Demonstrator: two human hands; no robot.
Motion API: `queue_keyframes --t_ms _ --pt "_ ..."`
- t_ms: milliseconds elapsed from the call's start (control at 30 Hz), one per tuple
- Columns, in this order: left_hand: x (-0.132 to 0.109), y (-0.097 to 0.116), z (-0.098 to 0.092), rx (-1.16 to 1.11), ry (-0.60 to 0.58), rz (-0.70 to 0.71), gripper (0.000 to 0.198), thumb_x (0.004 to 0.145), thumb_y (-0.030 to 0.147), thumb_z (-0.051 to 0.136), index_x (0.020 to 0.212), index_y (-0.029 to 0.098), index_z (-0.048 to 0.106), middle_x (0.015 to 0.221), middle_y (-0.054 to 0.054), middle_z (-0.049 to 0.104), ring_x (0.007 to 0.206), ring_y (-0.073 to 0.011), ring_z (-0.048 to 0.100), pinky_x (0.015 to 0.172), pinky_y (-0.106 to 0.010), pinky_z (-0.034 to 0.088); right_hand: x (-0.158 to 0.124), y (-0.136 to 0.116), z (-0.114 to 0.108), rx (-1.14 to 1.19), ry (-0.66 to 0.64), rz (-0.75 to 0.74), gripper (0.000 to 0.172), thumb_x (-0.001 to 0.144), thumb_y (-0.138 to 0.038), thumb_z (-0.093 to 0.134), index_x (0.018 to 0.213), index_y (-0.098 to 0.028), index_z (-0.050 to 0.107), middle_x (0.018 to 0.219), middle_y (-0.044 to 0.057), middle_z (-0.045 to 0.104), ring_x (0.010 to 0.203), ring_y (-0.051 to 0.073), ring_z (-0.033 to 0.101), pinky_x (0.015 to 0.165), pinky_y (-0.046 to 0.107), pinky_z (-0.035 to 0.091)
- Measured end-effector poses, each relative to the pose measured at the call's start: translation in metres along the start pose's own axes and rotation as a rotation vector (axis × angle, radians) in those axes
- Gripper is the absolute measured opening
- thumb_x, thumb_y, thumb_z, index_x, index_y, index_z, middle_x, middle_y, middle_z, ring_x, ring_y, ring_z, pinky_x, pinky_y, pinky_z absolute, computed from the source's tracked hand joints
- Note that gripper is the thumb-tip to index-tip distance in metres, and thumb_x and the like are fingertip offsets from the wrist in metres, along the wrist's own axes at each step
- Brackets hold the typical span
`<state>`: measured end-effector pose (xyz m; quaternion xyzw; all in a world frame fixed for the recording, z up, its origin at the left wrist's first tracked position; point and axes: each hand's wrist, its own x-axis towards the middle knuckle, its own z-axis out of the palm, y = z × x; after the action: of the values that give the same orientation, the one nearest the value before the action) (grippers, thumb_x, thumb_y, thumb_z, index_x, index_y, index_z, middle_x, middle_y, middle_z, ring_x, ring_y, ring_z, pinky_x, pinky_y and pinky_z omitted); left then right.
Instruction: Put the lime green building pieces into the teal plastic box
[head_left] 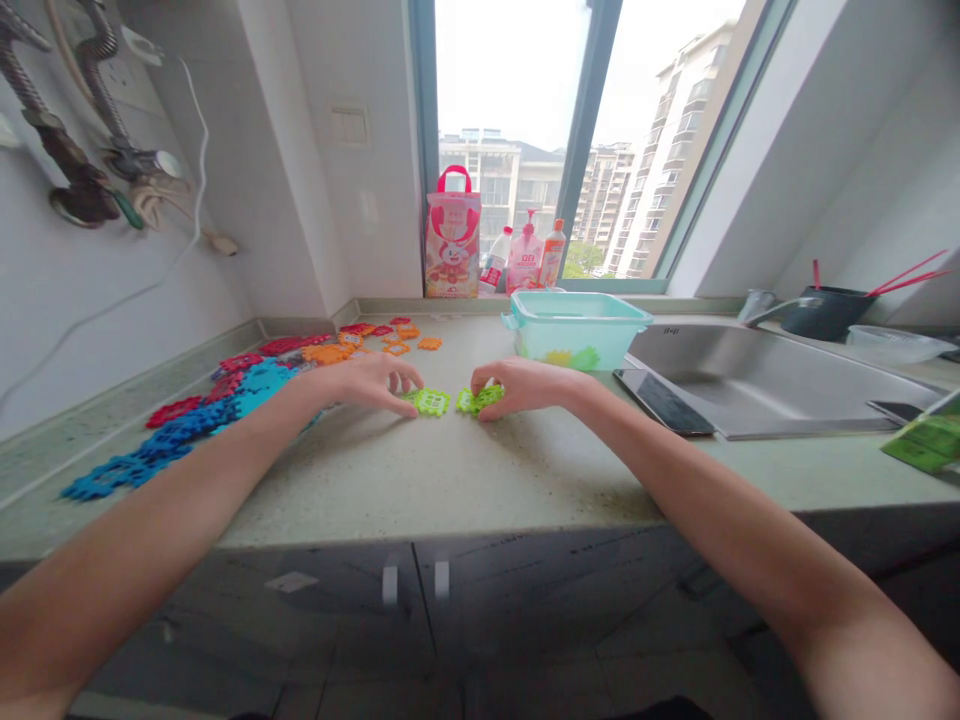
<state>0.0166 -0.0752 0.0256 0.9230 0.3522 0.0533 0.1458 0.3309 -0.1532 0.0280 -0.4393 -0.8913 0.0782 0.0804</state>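
My left hand (pixel 375 382) has its thumb and fingertips on the left edge of a lime-green openwork plastic piece (pixel 433 402) on the counter. Just to the right, my right hand (pixel 517 386) grips more lime-green pieces (pixel 478 400) between thumb and bent fingers. A narrow gap separates the two green groups. Left of my hands lie many similar pieces: blue ones (pixel 142 455), light blue ones (pixel 266 385), red ones (pixel 174 411) and orange ones (pixel 430 344). Behind my right hand, a turquoise tub (pixel 581 318) holds yellow and green pieces.
A dark phone (pixel 660 402) lies beside the steel sink (pixel 750 385) on the right. A pink bag (pixel 453 245) and several bottles stand by the window. At the far right is a green box (pixel 930 437). The counter's front edge runs beneath my forearms.
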Motion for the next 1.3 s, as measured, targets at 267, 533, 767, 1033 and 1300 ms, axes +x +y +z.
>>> queue_keyframes --t_ms 267,533,767,1033,1300 --pt "0.008 0.019 0.023 -0.083 0.060 0.060 0.063 0.077 0.070 0.082 0.118 0.022 0.079 0.086 -0.002 0.069 0.078 -0.0189 0.063 0.067 -0.029 0.046 -0.002 0.003 -0.006 0.001 0.041 0.006 0.035 0.083 -0.040 0.086 0.112 -0.022 0.079 0.100 0.005 0.080 0.085 0.019 0.069 0.075 0.028 0.044" --pt "0.010 0.052 0.035 -0.037 0.109 0.161 0.058 0.085 0.074 0.075 0.112 0.023 0.076 0.089 -0.002 0.066 0.076 -0.0187 0.058 0.067 -0.030 0.043 -0.001 -0.001 -0.008 0.072 0.249 -0.112 0.030 0.087 -0.036 0.082 0.111 -0.020 0.075 0.105 0.006 0.079 0.090 0.019 0.068 0.083 0.029 0.045" --pt "0.016 0.028 0.037 -0.066 0.110 0.178 0.108 0.062 0.073 0.092 0.152 0.024 0.059 0.117 -0.006 0.071 0.097 -0.0244 0.065 0.084 -0.033 0.050 0.008 -0.010 0.015 0.110 0.238 -0.176 0.032 0.085 -0.038 0.084 0.111 -0.020 0.074 0.105 0.007 0.076 0.090 0.019 0.065 0.084 0.030 0.046" --pt "0.011 0.006 0.026 0.002 0.100 0.135 0.102 0.069 0.074 0.089 0.153 0.025 0.060 0.143 -0.014 0.065 0.128 -0.0311 0.063 0.110 -0.040 0.048 0.010 -0.012 0.023 0.159 0.137 -0.166 0.039 0.089 -0.047 0.081 0.118 -0.021 0.073 0.107 0.007 0.077 0.091 0.021 0.067 0.085 0.031 0.047" --pt "0.008 0.015 0.023 0.050 0.071 0.131 0.076 0.088 0.078 0.070 0.144 0.026 0.067 0.145 -0.013 0.063 0.134 -0.0313 0.059 0.115 -0.041 0.044 0.012 -0.014 0.039 0.100 0.200 -0.196 0.046 0.092 -0.051 0.078 0.126 -0.023 0.068 0.123 0.012 0.073 0.113 0.027 0.068 0.102 0.039 0.049"
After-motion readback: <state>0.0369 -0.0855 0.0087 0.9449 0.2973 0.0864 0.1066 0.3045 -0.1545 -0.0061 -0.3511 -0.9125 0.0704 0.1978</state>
